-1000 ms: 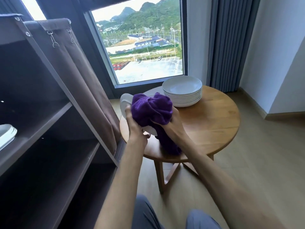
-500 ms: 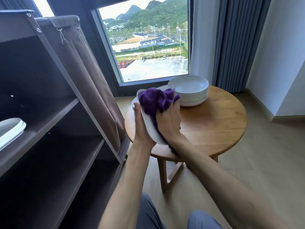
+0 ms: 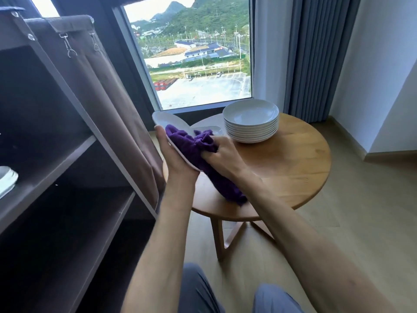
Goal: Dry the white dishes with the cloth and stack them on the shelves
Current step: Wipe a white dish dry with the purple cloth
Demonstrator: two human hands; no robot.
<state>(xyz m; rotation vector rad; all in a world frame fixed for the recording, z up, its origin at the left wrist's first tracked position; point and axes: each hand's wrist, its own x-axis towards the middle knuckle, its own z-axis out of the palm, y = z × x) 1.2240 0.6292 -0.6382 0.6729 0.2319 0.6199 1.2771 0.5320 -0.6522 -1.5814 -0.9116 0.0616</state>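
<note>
The left hand (image 3: 174, 158) held a white dish (image 3: 168, 123) tilted on its edge, with the palm behind the dish and the thumb on its near rim. The right hand (image 3: 222, 152) gripped a bunched purple cloth (image 3: 191, 145) and pressed it against the inner face of the dish; the loose end of the cloth hung down below the right wrist. Just beyond the right hand, a stack of white bowls (image 3: 251, 120) stood on the round wooden table (image 3: 293, 168). To the left of the left hand stood the dark shelves (image 3: 56, 168), where 1 white dish (image 3: 6, 180) lay at the frame's edge. Behind everything was the window (image 3: 198, 59).
</note>
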